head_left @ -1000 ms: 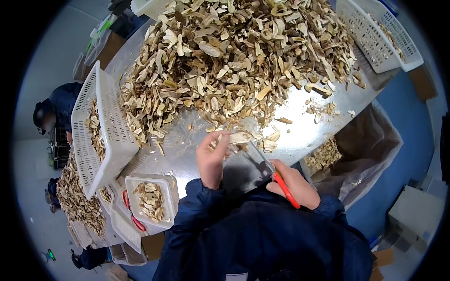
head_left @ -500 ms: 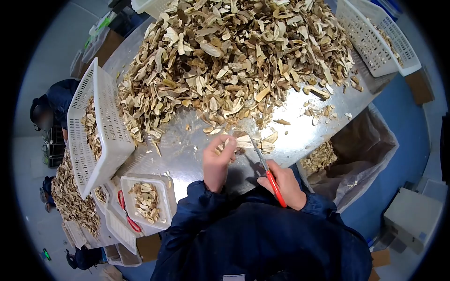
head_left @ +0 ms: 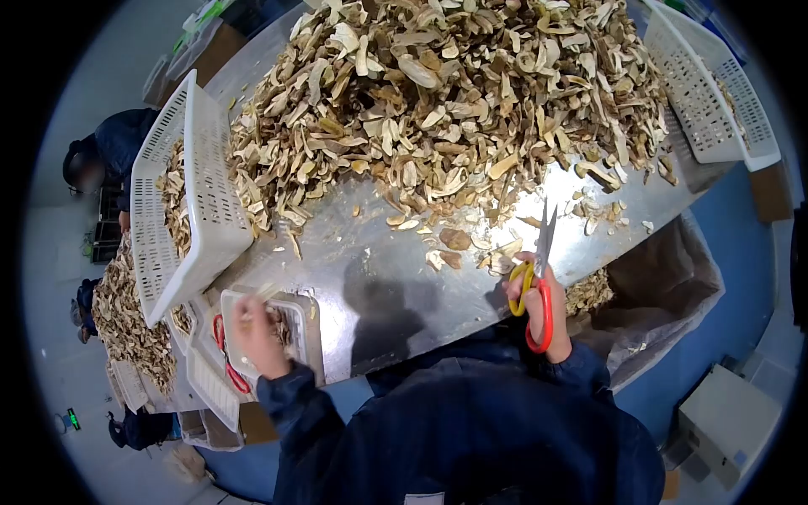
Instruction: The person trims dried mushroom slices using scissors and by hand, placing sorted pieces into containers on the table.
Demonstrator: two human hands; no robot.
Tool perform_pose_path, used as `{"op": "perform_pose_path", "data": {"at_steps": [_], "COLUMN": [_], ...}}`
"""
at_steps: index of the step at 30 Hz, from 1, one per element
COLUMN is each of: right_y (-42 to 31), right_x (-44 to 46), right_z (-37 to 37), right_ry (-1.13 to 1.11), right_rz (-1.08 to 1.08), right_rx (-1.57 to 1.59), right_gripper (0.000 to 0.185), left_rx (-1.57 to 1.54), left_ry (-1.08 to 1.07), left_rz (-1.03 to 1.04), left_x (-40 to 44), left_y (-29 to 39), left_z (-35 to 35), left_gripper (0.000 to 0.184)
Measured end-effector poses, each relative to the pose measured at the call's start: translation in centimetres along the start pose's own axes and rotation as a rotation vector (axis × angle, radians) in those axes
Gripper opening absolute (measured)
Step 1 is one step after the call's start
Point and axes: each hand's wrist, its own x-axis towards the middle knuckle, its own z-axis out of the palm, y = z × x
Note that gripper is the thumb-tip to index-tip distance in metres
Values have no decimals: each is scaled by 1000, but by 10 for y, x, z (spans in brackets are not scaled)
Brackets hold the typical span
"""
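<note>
My left hand (head_left: 263, 338) is over the small white tray (head_left: 313, 337), blurred by motion. A pale slice seems to show at its fingertips, and the hand hides part of the dried pieces in the tray. My right hand (head_left: 545, 313) holds scissors (head_left: 545, 244) with one red and one yellow handle, blades pointing up and slightly parted. Near the blades, a few cut slices (head_left: 455, 240) lie on the metal table (head_left: 379, 278). Beyond them rises a large heap of dried mushroom-like slices (head_left: 438, 109).
White perforated baskets stand at the left (head_left: 202, 202) and upper right (head_left: 699, 93). Red-handled scissors (head_left: 227, 358) lie left of the tray. A lined bin (head_left: 673, 269) stands beyond the table's right edge. A co-worker (head_left: 118, 151) is at the far left, near another heap (head_left: 130, 320).
My left hand has moved from the scissors down-left to over the small tray. My right hand has shifted right, its scissors now upright with both handles showing. The whole view has shifted somewhat.
</note>
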Motion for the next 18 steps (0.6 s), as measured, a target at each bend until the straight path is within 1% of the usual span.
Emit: {"op": "perform_pose_path", "data": {"at_steps": [1,2,5,6,7,9,11,13,15,18], "right_y": [4,8,16,19,20,24,33,44,52,48], "right_x": [4,6,10,11,12,12,10,9,10,10], "right_z": [-1,-1,-1,2,3,3,5,6,5,7], "right_ry": [23,46,88,95,87,74,88,97,112,156], "right_rz": [-32,-64,-69,-104,-123,-162,-173,-173,-163,-167], "right_rx": [0,0,63,106,122,149,229,290,334,373], "right_gripper": [49,50,50,50,50,50,51,52,53,55], "left_rx": [102,195,626,1181,1137,1042,554,456,458,393], "left_ry": [69,135,51,63,19,-75,-359,-652,-590,-546], "left_rz": [64,63,86,390,429,502,354,419,630,828], "left_x": [13,25,29,22,14,3,-5,-8,-18,-16], "left_y": [-18,-38,-60,-61,-52,-27,-31,-25,-10,-8], "left_z": [-30,-59,-94,-89,-75,-26,26,81,130,177], "left_gripper": [19,31,43,54,54,54,49,41,33,27]}}
